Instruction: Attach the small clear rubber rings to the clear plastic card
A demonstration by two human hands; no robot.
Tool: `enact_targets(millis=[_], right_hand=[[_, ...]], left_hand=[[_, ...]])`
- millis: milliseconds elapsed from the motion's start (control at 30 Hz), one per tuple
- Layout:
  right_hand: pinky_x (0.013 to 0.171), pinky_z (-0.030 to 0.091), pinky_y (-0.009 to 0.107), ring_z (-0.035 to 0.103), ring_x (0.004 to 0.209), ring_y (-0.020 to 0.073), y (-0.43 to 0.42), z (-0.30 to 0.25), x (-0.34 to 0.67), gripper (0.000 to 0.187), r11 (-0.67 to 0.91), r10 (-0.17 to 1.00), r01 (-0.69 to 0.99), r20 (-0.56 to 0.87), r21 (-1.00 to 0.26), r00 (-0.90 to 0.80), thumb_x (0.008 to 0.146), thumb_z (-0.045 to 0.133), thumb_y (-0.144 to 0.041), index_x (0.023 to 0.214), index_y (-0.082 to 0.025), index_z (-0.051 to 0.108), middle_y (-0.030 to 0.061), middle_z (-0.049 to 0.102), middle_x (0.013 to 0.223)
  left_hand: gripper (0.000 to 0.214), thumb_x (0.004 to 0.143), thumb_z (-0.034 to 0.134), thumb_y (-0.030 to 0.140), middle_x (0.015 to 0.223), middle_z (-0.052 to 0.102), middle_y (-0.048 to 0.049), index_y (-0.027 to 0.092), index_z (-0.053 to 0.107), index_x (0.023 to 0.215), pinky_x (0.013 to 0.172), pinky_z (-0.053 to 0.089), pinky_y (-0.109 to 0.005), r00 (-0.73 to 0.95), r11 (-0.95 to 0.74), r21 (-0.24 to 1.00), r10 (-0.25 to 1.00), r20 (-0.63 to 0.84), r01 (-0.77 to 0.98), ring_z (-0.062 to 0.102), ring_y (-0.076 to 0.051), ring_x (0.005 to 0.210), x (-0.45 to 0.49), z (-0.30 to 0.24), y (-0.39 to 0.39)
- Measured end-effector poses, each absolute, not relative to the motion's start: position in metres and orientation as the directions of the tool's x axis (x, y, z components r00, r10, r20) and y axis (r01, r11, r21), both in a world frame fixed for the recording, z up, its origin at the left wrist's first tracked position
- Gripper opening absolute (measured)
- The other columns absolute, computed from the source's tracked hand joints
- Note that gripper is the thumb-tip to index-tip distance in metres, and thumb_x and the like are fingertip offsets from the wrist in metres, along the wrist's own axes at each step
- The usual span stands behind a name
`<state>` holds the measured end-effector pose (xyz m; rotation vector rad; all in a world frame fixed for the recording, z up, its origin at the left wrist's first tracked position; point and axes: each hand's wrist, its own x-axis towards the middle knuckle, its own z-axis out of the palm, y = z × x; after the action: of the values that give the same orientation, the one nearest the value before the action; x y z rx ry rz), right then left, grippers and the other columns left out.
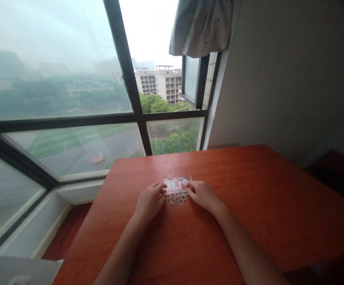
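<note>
A flat clear plastic case [173, 187] lies on the reddish-brown wooden table, with whitish shapes showing in it that are too small to make out. My left hand [151, 200] is at its left edge, fingers curled and pinched against the plastic. On the opposite side, my right hand [202, 194] has its thumb and fingers closed at the right edge, beside a small whitish patch. Just in front of the case, between both hands, several small pale rings [180, 202] lie in a loose, overlapping cluster on the wood.
The wooden table [249, 206] reaches to the windows at the far side and left. A dark window frame [144, 136] stands beyond its back edge, with a hanging curtain [201, 29] above. A grey wall [279, 91] rises at the right.
</note>
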<state>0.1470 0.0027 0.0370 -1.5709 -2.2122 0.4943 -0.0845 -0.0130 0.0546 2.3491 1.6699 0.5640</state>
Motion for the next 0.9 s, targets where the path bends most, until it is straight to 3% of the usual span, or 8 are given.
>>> enact_targets(millis=[200, 467, 900], right_hand=[[0.063, 0.036, 0.021, 0.059, 0.068, 0.0125, -0.0013, 0.0386, 0.1469, 0.015, 0.369, 0.909, 0.751, 0.045, -0.548, -0.414, 0.082, 0.058, -0.023, 0.093, -0.023, 0.069, -0.0001, 0.069, 0.076], [0.065, 0.036, 0.022, 0.06, 0.071, 0.0135, -0.002, 0.0368, 0.144, 0.013, 0.407, 0.899, 0.766, 0.069, -0.498, -0.432, 0.083, 0.058, -0.025, 0.088, -0.023, 0.07, 0.0017, 0.07, 0.079], [0.064, 0.036, 0.022, 0.06, 0.07, 0.0127, -0.0027, 0.0383, 0.1442, 0.014, 0.402, 0.899, 0.747, 0.071, -0.529, -0.433, 0.084, 0.058, -0.024, 0.09, -0.022, 0.07, 0.0017, 0.07, 0.079]], left_hand=[[0.022, 0.09, 0.046, 0.023, 0.093, 0.068, -0.0039, 0.022, 0.064, 0.102, 0.071, 0.043, -0.025, 0.294, -0.349, 0.377, 0.935, 0.198, 0.858, 0.061, -0.015, 0.076, -0.0854, 0.0539, -0.0127], [0.022, 0.089, 0.046, 0.022, 0.091, 0.068, -0.0046, 0.022, 0.066, 0.099, 0.069, 0.043, -0.025, 0.312, -0.366, 0.373, 0.929, 0.199, 0.852, 0.061, -0.015, 0.076, -0.0842, 0.0583, -0.014], [0.021, 0.09, 0.045, 0.023, 0.087, 0.068, -0.004, 0.022, 0.065, 0.095, 0.066, 0.039, -0.024, 0.333, -0.385, 0.331, 0.921, 0.202, 0.862, 0.06, -0.015, 0.074, -0.0865, 0.0567, -0.0131]])
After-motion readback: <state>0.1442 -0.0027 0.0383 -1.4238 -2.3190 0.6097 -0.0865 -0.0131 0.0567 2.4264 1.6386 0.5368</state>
